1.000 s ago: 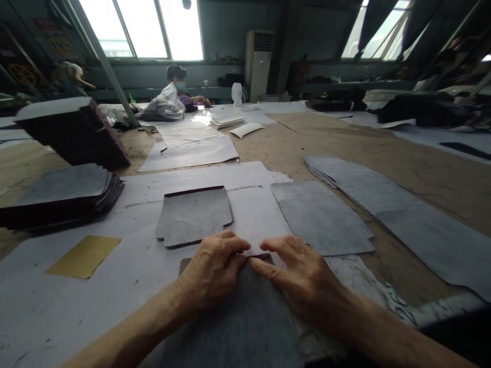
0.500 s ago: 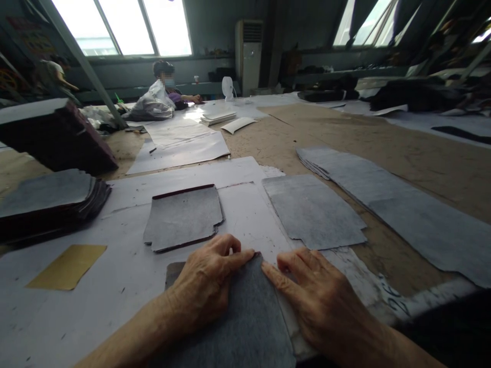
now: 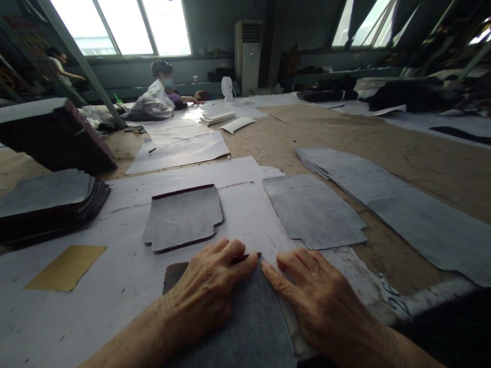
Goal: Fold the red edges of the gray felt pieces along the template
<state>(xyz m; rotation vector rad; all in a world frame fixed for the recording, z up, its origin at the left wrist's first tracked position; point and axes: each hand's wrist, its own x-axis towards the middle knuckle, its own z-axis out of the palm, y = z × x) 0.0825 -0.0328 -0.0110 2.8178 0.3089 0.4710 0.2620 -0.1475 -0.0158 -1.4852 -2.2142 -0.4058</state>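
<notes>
Head view: saw gray piece [image 3: 261, 327] at bottom center, flat on white paper [image 3: 95, 317] over counter [image 3: 276, 148]. Found left hand [image 3: 210, 283] laid across it, presumably to stop sliding; couldn't tell if pinching. Found right hand [image 3: 312, 291] with fingers parted, one stretched to piece's right edge, others bent, probably to steady the corner. Looked matte, mottled, dark reddish at far edge. Noted similar notched pieces [image 3: 187, 217] mid-frame, likely spaced for easy pickup.

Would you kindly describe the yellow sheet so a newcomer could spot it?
Find the white paper at the near left of the table. On it, left of the left hand, nearer than the grey-topped stack, lies the yellow sheet. Its colour sets it apart from the grey pieces.
</notes>
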